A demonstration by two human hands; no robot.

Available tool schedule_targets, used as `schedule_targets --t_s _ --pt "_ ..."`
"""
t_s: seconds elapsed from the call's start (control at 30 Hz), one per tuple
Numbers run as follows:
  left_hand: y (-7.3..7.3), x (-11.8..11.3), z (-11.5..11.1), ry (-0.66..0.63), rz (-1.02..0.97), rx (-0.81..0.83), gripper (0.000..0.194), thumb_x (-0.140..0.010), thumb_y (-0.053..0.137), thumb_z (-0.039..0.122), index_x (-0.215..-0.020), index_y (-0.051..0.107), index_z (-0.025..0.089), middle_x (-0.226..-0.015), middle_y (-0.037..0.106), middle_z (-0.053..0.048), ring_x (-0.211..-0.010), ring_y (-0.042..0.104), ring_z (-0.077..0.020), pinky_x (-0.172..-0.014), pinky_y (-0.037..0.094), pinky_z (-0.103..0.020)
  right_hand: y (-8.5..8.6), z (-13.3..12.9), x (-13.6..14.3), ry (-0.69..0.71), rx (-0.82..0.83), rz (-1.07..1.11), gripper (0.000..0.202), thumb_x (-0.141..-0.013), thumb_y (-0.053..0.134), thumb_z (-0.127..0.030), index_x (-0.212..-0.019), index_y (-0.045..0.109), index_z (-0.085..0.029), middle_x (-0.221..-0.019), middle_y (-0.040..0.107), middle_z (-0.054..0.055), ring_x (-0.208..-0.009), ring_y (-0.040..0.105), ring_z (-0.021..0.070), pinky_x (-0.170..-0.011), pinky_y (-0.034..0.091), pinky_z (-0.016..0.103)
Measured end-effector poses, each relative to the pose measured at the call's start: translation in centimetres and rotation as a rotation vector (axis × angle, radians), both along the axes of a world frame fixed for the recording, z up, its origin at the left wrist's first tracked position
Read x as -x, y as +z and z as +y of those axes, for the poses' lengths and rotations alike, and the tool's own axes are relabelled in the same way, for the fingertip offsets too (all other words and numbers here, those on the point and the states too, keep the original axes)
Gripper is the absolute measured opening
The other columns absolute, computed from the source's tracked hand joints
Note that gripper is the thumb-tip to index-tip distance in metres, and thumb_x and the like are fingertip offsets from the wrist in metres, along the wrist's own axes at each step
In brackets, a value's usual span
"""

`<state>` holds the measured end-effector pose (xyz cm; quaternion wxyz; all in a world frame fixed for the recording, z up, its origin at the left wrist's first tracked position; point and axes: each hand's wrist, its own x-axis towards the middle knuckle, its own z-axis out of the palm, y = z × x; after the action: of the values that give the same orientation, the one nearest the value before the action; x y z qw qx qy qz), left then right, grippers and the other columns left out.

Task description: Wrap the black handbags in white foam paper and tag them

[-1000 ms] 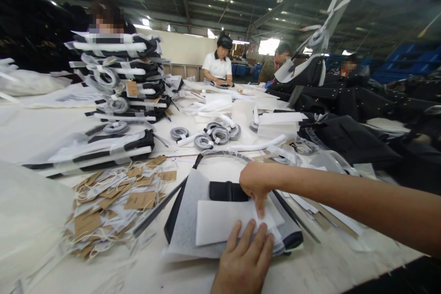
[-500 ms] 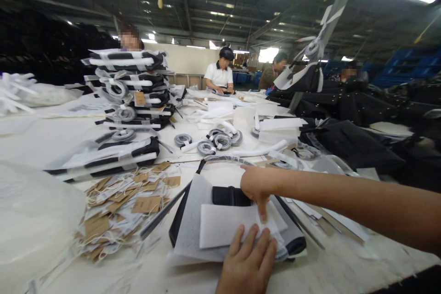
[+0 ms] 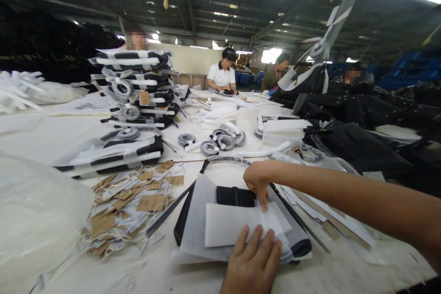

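Note:
A dark handbag point(image 3: 182, 220) lies flat in front of me, its handle point(image 3: 227, 160) wrapped in clear film. White tissue point(image 3: 196, 216) covers most of its face. On the tissue are a small black strapped flap or case point(image 3: 236, 196) and a folded white foam sheet point(image 3: 222, 225). My left hand point(image 3: 253, 257) rests flat on the sheet's lower right part, fingers extended. From the right, my right hand point(image 3: 257, 183) reaches over with curled fingers, one digit pressing down on thin translucent wrapping point(image 3: 272, 225). What its curled fingers hold is hidden.
Left of the bag lies a heap of brown and white hang tags point(image 3: 127, 211). Behind it rises a stack of wrapped bags point(image 3: 138, 87). Coiled straps point(image 3: 223, 140) lie beyond the handle. Dark material point(image 3: 361, 147) is piled at right. A co-worker point(image 3: 222, 76) sits across the table.
The view has swung slightly left, so everything sits a little further right. My right hand's pressing digit has moved slightly up and left along the sheet. My left hand stays flat.

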<state>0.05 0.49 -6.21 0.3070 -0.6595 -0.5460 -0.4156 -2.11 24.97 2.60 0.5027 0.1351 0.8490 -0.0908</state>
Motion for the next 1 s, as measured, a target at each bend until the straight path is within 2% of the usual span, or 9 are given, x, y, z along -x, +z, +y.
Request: schedule_targets --t_s 0.13,0.33,0.43,0.5,0.6,0.7,0.77,0.9,1.0 --pt "0.1 0.0 0.1 0.002 -0.002 -0.015 0.039 -0.105 0.037 0.024 -0.098 0.075 0.027 -0.11 0.076 0.01 -0.102 0.069 -0.0119 -0.124 0.02 -0.034 -0.4 1.6 -1.2 -0.075 0.032 0.087 0.041 -0.037 0.092 -0.052 -0.056 0.072 -0.021 -0.052 0.062 -0.004 -0.057 0.056 0.0152 -0.06 0.042 0.026" --pt "0.5 0.1 0.3 -0.009 0.015 -0.051 0.041 -0.105 0.035 0.024 -0.097 0.075 0.028 -0.108 0.076 0.01 -0.098 0.07 -0.0114 -0.124 0.019 -0.032 0.1 2.9 -3.5 -0.229 0.071 0.308 0.033 -0.06 0.085 -0.046 -0.077 0.077 -0.019 -0.07 0.072 -0.001 -0.068 0.064 0.0168 -0.063 0.046 0.024" --pt "0.5 0.2 0.3 -0.01 0.027 -0.066 0.038 -0.104 0.038 0.024 -0.097 0.076 0.028 -0.108 0.076 0.01 -0.097 0.071 -0.0117 -0.124 0.02 -0.033 1.4 2.2 -5.3 -0.288 -0.023 0.527 0.035 -0.081 0.068 -0.045 -0.095 0.078 -0.014 -0.09 0.076 0.009 -0.084 0.069 0.0241 -0.076 0.05 0.03" --pt "0.5 0.2 0.3 -0.013 0.028 -0.072 0.036 -0.103 0.04 0.024 -0.098 0.076 0.028 -0.108 0.076 0.01 -0.097 0.071 -0.0118 -0.124 0.021 -0.033 2.1 0.9 -7.0 -0.299 -0.041 0.653 0.044 -0.087 0.061 -0.047 -0.112 0.075 -0.015 -0.11 0.074 0.012 -0.101 0.067 0.0276 -0.09 0.048 0.034" --pt "0.5 0.3 0.1 -0.02 0.042 -0.047 0.036 -0.104 0.04 0.024 -0.1 0.076 0.027 -0.111 0.076 0.009 -0.1 0.07 -0.0121 -0.124 0.022 -0.033 2.3 -1.9 -9.5 -0.268 0.019 0.696 0.077 -0.074 0.073 -0.059 -0.138 0.06 -0.018 -0.134 0.064 0.013 -0.122 0.058 0.0329 -0.106 0.041 0.038" --pt "0.6 0.4 -0.1 -0.025 0.06 0.0 0.036 -0.104 0.04 0.024 -0.104 0.075 0.027 -0.114 0.075 0.009 -0.104 0.069 -0.0124 -0.124 0.021 -0.034 1.6 -3.5 -10.6 -0.261 0.014 0.63 0.112 -0.055 0.083 -0.065 -0.149 0.047 -0.015 -0.143 0.055 0.02 -0.131 0.049 0.0418 -0.113 0.034 0.05" --pt "0.7 0.5 -0.2 -0.027 0.073 0.04 0.036 -0.104 0.039 0.024 -0.107 0.075 0.027 -0.117 0.074 0.009 -0.106 0.069 -0.0125 -0.125 0.019 -0.034 1.1 -3.4 -10.2 -0.302 0.05 0.571 0.116 -0.05 0.085 -0.066 -0.149 0.047 -0.017 -0.142 0.056 0.018 -0.129 0.051 0.0418 -0.111 0.037 0.05" --pt "0.8 0.7 -0.5 -0.037 0.107 0.116 0.038 -0.106 0.036 0.026 -0.113 0.073 0.026 -0.122 0.071 0.008 -0.111 0.067 -0.0128 -0.125 0.017 -0.033 0.4 -1.6 -9.0 -0.439 0.213 0.513 0.115 -0.045 0.087 -0.067 -0.144 0.053 -0.021 -0.136 0.06 0.014 -0.12 0.058 0.0358 -0.104 0.044 0.042" --pt "1.0 0.7 -0.6 -0.04 0.116 0.149 0.039 -0.106 0.034 0.028 -0.116 0.072 0.026 -0.125 0.07 0.008 -0.112 0.066 -0.0122 -0.125 0.016 -0.031 -0.2 -0.8 -8.6 -0.525 0.268 0.527 0.098 -0.049 0.086 -0.066 -0.133 0.064 -0.02 -0.126 0.067 0.01 -0.113 0.062 0.0303 -0.097 0.048 0.033"
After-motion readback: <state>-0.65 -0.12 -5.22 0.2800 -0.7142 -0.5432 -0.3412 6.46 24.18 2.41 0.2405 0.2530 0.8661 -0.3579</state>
